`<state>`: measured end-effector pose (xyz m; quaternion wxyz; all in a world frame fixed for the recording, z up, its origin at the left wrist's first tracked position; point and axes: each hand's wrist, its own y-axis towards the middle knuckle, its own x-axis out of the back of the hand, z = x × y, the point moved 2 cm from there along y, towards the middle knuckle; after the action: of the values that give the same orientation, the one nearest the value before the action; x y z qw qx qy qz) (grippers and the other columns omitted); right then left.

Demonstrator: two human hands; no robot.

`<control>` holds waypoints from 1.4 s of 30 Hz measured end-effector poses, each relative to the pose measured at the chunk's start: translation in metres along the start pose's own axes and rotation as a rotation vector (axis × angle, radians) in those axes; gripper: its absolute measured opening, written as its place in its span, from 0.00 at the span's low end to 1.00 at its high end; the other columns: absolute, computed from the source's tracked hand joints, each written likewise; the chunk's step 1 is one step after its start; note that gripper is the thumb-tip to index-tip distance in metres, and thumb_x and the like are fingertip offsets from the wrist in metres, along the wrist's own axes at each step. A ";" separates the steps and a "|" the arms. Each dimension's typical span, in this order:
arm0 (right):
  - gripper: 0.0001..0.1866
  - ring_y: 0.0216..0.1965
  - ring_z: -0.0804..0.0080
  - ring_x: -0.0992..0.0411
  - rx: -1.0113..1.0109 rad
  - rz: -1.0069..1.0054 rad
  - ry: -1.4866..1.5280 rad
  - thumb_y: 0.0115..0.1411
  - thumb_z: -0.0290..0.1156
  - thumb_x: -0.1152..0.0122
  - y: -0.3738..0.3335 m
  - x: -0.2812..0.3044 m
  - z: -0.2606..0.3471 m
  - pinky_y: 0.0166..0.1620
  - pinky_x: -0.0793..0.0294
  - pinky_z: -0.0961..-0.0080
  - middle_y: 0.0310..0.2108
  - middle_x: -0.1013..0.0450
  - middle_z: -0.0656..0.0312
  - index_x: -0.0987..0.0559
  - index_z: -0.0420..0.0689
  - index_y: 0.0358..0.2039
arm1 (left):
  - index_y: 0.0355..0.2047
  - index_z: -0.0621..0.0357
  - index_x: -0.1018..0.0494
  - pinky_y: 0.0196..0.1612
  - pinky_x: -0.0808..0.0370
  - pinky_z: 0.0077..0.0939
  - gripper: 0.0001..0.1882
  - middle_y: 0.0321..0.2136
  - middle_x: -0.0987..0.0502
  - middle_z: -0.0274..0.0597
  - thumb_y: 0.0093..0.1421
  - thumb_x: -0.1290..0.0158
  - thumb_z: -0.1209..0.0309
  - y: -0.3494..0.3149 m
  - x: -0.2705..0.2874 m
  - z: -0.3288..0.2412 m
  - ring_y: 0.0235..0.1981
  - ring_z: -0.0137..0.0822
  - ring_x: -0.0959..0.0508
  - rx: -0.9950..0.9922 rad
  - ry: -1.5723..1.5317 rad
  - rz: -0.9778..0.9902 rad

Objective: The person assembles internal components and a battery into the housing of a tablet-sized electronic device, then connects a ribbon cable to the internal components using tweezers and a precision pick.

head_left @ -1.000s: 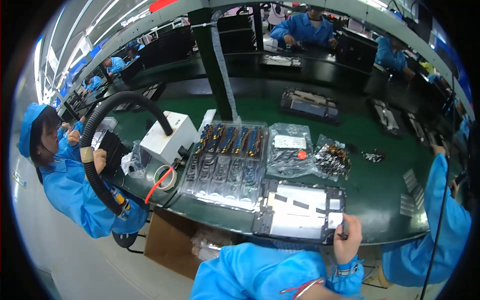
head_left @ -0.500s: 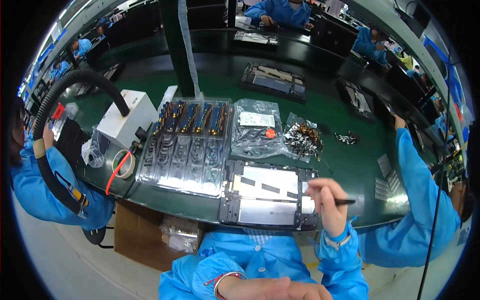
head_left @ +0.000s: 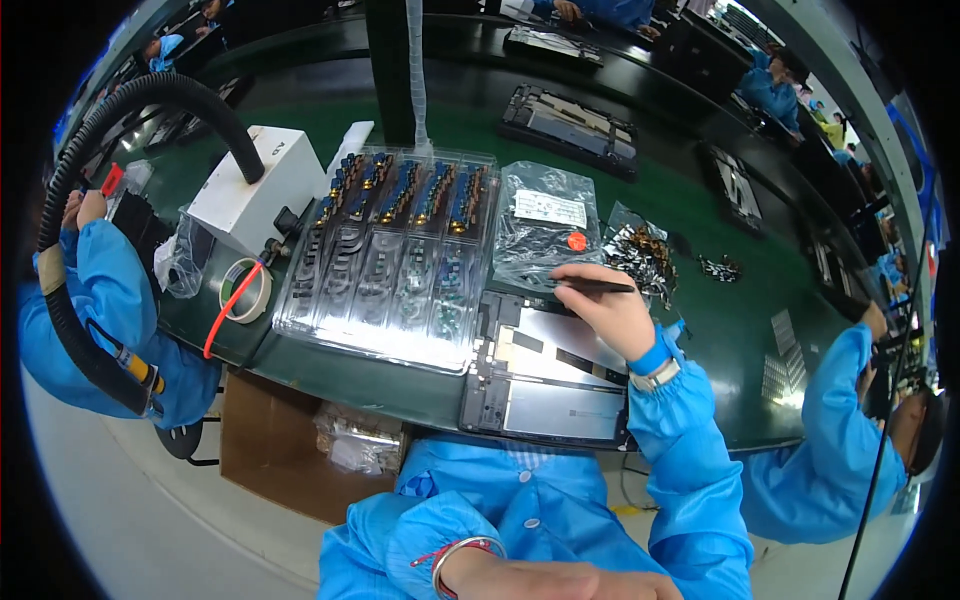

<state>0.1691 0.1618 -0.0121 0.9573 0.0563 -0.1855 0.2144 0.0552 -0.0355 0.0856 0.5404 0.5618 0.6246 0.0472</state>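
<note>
My right hand point(head_left: 615, 315) is closed on slim black tweezers point(head_left: 598, 286) and hovers above the upper right part of an opened tablet-like device point(head_left: 548, 408). The device lies flat at the table's near edge, with silver panels, black strips and a dark frame; my hand and sleeve cover its right side. My left hand point(head_left: 570, 580) is at the lower edge of the view, close to my body and away from the table. Its fingers look stretched out with nothing in them, and the picture's edge cuts them off.
Left of the device is a clear compartment tray point(head_left: 390, 335) with small blue-and-gold parts. Beyond lie a plastic bag point(head_left: 545, 225) and a pile of small parts point(head_left: 640, 255). A white box with a hose point(head_left: 255, 190) and a tape roll point(head_left: 245, 290) stand left. Co-workers sit on both sides.
My right hand has moved left and up over the device, with the tweezers now pointing left. The view has shifted a little. My left hand stays low.
</note>
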 end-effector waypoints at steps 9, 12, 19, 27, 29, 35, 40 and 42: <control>0.09 0.33 0.76 0.26 0.099 -0.042 -0.025 0.51 0.25 0.39 0.033 -0.014 -0.011 0.37 0.27 0.82 0.32 0.24 0.59 0.22 0.40 0.35 | 0.33 0.66 0.32 0.51 0.43 0.36 0.39 0.45 0.37 0.55 0.63 0.83 0.44 -0.013 0.017 -0.003 0.46 0.43 0.36 -0.046 -0.053 -0.039; 0.09 0.33 0.77 0.26 0.087 -0.018 -0.075 0.51 0.24 0.39 0.037 -0.015 -0.016 0.37 0.27 0.83 0.30 0.24 0.59 0.22 0.40 0.35 | 0.32 0.66 0.31 0.52 0.43 0.37 0.38 0.45 0.37 0.55 0.63 0.83 0.44 -0.010 0.021 -0.012 0.46 0.43 0.36 -0.060 -0.048 -0.031; 0.09 0.30 0.76 0.26 0.094 -0.013 -0.144 0.50 0.25 0.38 0.038 -0.016 -0.015 0.35 0.27 0.82 0.29 0.24 0.60 0.21 0.42 0.34 | 0.30 0.64 0.31 0.52 0.43 0.37 0.38 0.45 0.36 0.56 0.63 0.83 0.45 -0.011 0.030 -0.021 0.46 0.43 0.36 -0.062 -0.054 -0.063; 0.09 0.29 0.75 0.26 0.097 -0.016 -0.160 0.50 0.26 0.38 0.037 -0.018 -0.020 0.34 0.28 0.82 0.29 0.24 0.60 0.21 0.42 0.34 | 0.34 0.63 0.30 0.54 0.46 0.39 0.37 0.47 0.37 0.55 0.63 0.82 0.45 -0.027 0.034 0.006 0.48 0.45 0.36 -0.001 -0.314 -0.301; 0.09 0.29 0.75 0.26 0.091 -0.018 -0.173 0.50 0.26 0.38 0.035 -0.015 -0.018 0.34 0.28 0.82 0.29 0.24 0.60 0.21 0.42 0.33 | 0.32 0.56 0.35 0.59 0.51 0.51 0.29 0.42 0.36 0.48 0.63 0.76 0.45 -0.032 0.044 0.014 0.48 0.44 0.35 -0.091 -0.215 -0.293; 0.08 0.34 0.77 0.28 0.082 -0.065 -0.068 0.52 0.25 0.40 -0.009 0.015 0.014 0.37 0.29 0.81 0.32 0.25 0.62 0.21 0.40 0.34 | 0.18 0.53 0.41 0.60 0.48 0.39 0.15 0.39 0.36 0.47 0.62 0.57 0.65 -0.061 0.054 0.022 0.46 0.37 0.35 -0.061 -0.135 -0.621; 0.06 0.34 0.65 0.25 0.024 -0.136 0.307 0.49 0.19 0.40 -0.143 0.043 0.035 0.39 0.25 0.72 0.31 0.24 0.50 0.21 0.35 0.30 | 0.25 0.58 0.31 0.52 0.37 0.35 0.07 0.39 0.33 0.42 0.55 0.55 0.83 -0.159 0.053 0.013 0.43 0.36 0.31 -0.374 -0.090 -1.027; 0.05 0.35 0.64 0.25 -0.053 -0.094 0.642 0.50 0.20 0.41 -0.185 0.016 0.028 0.40 0.25 0.70 0.32 0.24 0.49 0.21 0.35 0.30 | 0.43 0.62 0.30 0.39 0.28 0.23 0.13 0.43 0.29 0.44 0.58 0.57 0.80 -0.190 0.035 -0.002 0.37 0.30 0.27 -0.753 0.004 -1.276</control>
<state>0.2530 -0.0045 0.0145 0.9769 -0.0304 0.1232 0.1719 -0.0619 -0.0775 -0.0622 0.6179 -0.1341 0.7721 -0.0641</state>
